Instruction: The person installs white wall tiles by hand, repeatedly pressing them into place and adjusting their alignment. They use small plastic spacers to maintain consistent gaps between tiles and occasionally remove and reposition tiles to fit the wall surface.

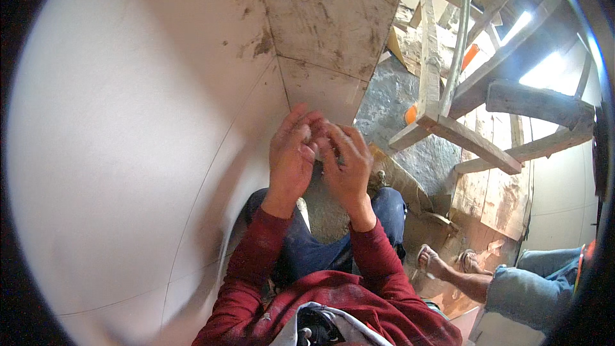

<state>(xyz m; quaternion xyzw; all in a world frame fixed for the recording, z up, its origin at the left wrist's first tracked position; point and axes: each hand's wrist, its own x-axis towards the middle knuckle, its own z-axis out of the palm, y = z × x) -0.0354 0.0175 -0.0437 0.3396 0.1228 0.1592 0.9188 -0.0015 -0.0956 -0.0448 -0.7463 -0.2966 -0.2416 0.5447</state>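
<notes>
My left hand (291,160) and my right hand (348,163) are raised together in front of the tiled wall, above my knees. Their fingertips meet and overlap, slightly smeared by motion. The left fingers point upward and lean inward, while those of the right hand are bent toward the left palm. Both look closed around the same spot, where anything small they pinch is too hidden to make out. Close to the left hand is a large pale wall tile (147,141). Beyond the fingertips stands a narrower wall face with a small pale tile (323,90) below a stained one (330,13).
At the right stands a rough wooden trestle (429,57) with slanting legs. Wooden boards (493,198) and a grey patch of floor (391,96) lie around it. Another person's leg in denim shorts (525,291) and sandalled foot (432,261) are at the lower right.
</notes>
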